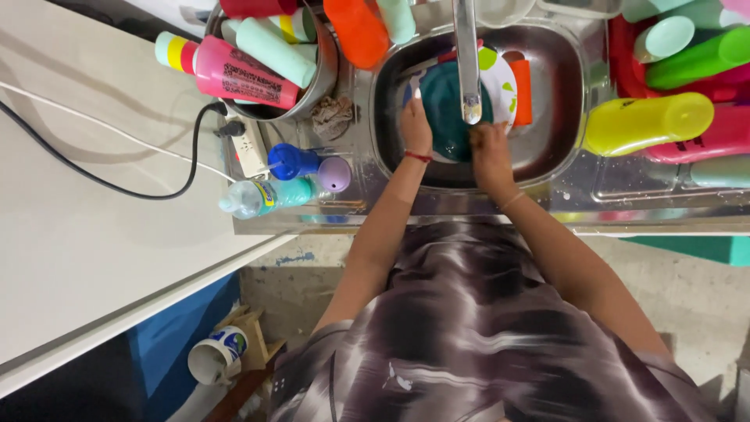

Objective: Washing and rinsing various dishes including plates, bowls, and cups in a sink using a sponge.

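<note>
Sitting right between both sets of fingers, the teal plate (pixel 445 105) is gripped by the left hand (pixel 416 129) at its rim and the right hand (pixel 490 148) curled on its near edge.

Steel sink counter (pixel 469 205) (bottles (pixel 644 123) atop)

the sink (pixel 562 86) is bright metal, wet and mirror-glossy, and so is the tap (pixel 467 55) above it. the teal plate (pixel 445 101) under the left hand (pixel 416 129) and right hand (pixel 491 152) looks like smooth, glossy plastic. the yellow bottle (pixel 644 121) and pink bottle (pixel 242 74) are shiny plastic; the pot (pixel 324 78) holding the pink one is dull metal. a rough, fibrous scrubber (pixel 333 116) lies beside it. the pale counter (pixel 86 234) is matt and smooth.
</note>
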